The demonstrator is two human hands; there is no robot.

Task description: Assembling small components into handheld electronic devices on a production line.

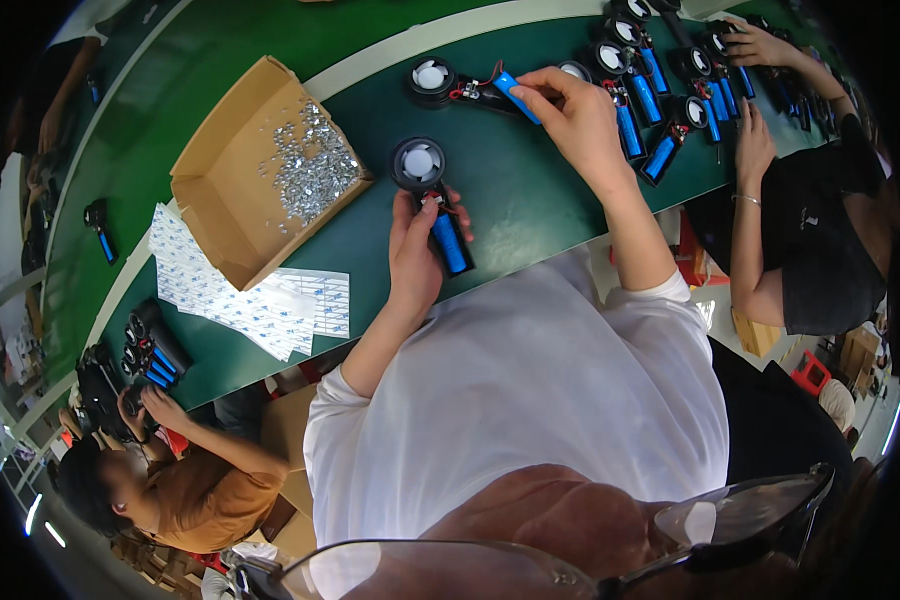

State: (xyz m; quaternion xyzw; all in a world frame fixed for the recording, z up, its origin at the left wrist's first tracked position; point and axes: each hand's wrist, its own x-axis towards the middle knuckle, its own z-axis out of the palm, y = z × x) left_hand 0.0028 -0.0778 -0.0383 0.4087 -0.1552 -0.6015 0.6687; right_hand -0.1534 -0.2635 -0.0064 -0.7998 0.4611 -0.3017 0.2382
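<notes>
My left hand (410, 255) is closed around a black handheld fan housing (401, 178). The thumb lies near its small circuit board and red wires, and a blue battery (450, 243) sits in the handle. Farther off, my right hand (585, 125) pinches another blue battery (511, 90) between thumb and fingers. That battery is joined by red wires to a second open fan housing (431, 80), which lies on the green table with its round head to the left. My fingers partly cover the battery's right end.
A cardboard box (225, 150) of small shiny metal parts stands on the left, over white printed sheets (195, 290). Several open fan units (660, 155) lie at the right, where a co-worker's hand (755, 145) reaches in. Another co-worker (215, 490) handles parts at the lower left.
</notes>
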